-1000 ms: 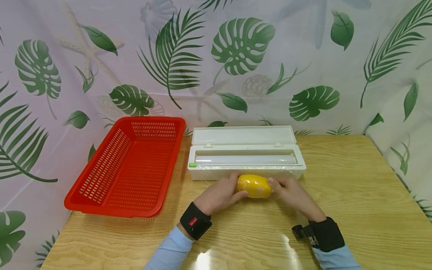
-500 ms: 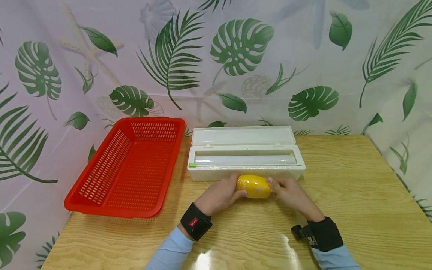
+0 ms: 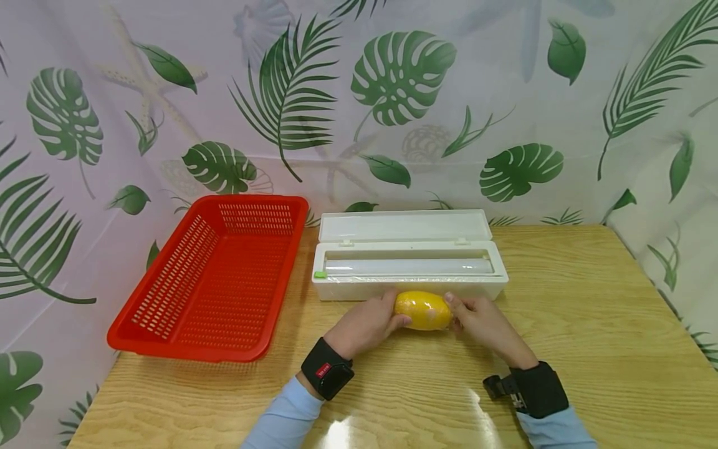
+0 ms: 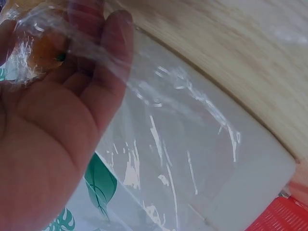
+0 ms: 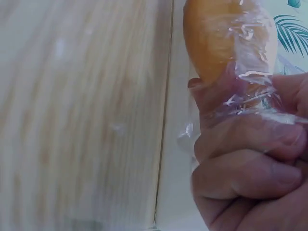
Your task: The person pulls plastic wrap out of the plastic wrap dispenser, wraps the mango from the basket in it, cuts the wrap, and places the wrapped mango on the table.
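Observation:
A yellow oval fruit (image 3: pixel 422 310) wrapped in clear cling film is held between both hands, right in front of a white cling film box (image 3: pixel 350 290). My left hand (image 3: pixel 364 324) holds its left end between thumb and fingers. At the other end, my right hand (image 3: pixel 487 321) pinches the film; the right wrist view shows the film (image 5: pixel 248 36) gathered and creased between thumb and curled fingers. Clear film (image 4: pixel 159 130) also stretches from the left fingers across the box front in the left wrist view. The fruit's underside is hidden.
The box's lid (image 3: pixel 404 226) stands raised at the back, with the film roll (image 3: pixel 408 266) showing inside and a green slider (image 3: pixel 320 274) at its left end. To the left stands a red perforated basket (image 3: pixel 235 299). A leaf-patterned sheet hangs behind the wooden table (image 3: pixel 589 324).
Both hands keep their hold on the fruit in nearly the same place. The right fingers shift slightly at the film by the fruit's right end.

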`<state>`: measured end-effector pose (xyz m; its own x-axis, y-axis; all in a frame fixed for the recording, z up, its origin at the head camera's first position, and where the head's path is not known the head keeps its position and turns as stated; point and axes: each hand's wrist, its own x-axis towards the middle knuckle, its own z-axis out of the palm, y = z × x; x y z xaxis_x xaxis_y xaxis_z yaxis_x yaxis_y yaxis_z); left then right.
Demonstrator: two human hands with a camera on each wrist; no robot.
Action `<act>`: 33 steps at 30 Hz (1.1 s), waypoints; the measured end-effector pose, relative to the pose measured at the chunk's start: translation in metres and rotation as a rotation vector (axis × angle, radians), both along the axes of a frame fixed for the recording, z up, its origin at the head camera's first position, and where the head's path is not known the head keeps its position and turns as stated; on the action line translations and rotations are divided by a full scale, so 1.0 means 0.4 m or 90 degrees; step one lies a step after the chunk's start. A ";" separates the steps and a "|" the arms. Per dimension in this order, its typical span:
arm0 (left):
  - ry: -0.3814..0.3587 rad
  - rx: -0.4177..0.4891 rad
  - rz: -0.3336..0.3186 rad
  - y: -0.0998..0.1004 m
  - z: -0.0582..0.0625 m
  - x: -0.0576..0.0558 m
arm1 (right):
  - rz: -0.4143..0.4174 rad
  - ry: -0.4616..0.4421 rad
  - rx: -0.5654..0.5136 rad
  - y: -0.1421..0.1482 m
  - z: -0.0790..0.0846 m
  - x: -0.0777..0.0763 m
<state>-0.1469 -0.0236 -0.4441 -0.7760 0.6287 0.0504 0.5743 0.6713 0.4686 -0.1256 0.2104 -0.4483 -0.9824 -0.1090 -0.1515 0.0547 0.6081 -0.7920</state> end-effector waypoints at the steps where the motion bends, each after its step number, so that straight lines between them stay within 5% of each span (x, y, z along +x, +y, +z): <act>1: 0.002 0.002 0.000 0.000 0.000 0.000 | -0.002 -0.001 0.002 0.000 0.000 0.000; 33: 0.041 -0.051 0.031 0.012 -0.010 0.002 | -0.023 -0.010 -0.004 0.004 -0.017 -0.015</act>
<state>-0.1461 -0.0188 -0.4480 -0.8029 0.5938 0.0518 0.5666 0.7334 0.3757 -0.1316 0.2122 -0.4551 -0.9833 -0.0745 -0.1660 0.0886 0.6009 -0.7944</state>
